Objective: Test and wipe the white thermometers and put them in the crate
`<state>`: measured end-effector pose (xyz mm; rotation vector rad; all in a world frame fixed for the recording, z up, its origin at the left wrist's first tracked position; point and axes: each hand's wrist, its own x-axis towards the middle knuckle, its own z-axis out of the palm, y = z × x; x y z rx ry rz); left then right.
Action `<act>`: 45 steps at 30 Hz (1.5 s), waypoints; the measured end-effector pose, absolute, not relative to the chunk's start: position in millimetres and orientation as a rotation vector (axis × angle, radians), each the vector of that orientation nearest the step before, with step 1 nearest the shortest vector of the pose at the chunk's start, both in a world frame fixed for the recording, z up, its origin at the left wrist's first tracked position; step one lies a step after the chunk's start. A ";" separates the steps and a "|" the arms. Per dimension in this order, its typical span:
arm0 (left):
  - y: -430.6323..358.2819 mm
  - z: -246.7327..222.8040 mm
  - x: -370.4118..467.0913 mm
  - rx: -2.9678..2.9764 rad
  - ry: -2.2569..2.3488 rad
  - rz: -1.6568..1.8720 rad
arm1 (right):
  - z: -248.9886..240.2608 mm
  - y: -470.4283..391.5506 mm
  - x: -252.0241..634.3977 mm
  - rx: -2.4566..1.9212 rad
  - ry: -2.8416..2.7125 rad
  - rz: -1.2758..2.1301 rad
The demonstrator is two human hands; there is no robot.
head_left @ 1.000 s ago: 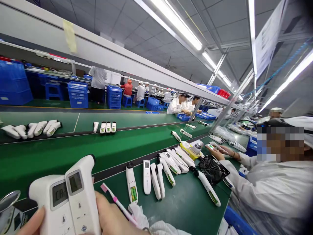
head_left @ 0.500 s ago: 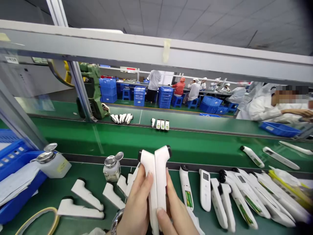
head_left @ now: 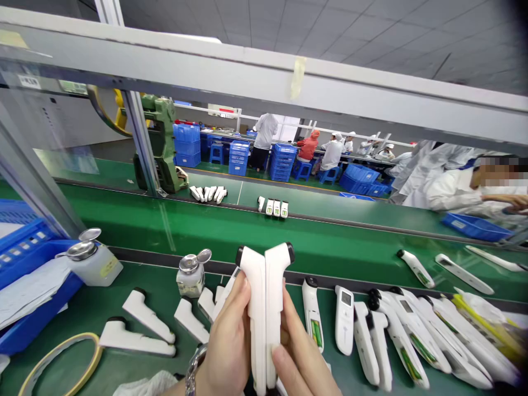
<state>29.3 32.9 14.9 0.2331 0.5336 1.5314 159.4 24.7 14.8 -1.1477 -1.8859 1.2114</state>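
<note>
Green tabletop (head_left: 157, 286), factory room (head_left: 264, 33) beyond. Left of left hand (head_left: 226, 346): one tape roll (head_left: 98, 352), two bottles (head_left: 191, 278). Left hand and right hand (head_left: 303, 352) clasp two thermometers (head_left: 258, 319); rightward, at least eight others (head_left: 344, 324).

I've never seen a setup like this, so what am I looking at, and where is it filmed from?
There's no robot: these are a person's bare left hand and right hand. Every picture comes from one camera worn on their head, looking forward and down. The hands hold two white pistol-shaped plastic devices with black tips, side by side. On the dark green workbench lie more similar white devices, some showing green batteries. To the left are two whitish bottles with metal lids, a pale yellow tape ring and a blue plastic basket holding papers.
</note>
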 end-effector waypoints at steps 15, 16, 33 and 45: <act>40.2 22.1 21.2 0.186 0.428 1.317 | 5.4 43.8 163.8 -0.979 -2.097 0.959; 41.4 23.2 19.7 0.150 0.431 1.340 | 5.6 47.4 166.9 -0.976 -2.083 0.925; 44.8 26.4 3.8 0.125 0.361 1.289 | -81.4 22.7 258.4 -1.660 -2.469 0.697; 32.5 14.0 35.8 0.231 0.443 1.140 | 38.9 53.7 197.5 -0.757 -2.022 0.110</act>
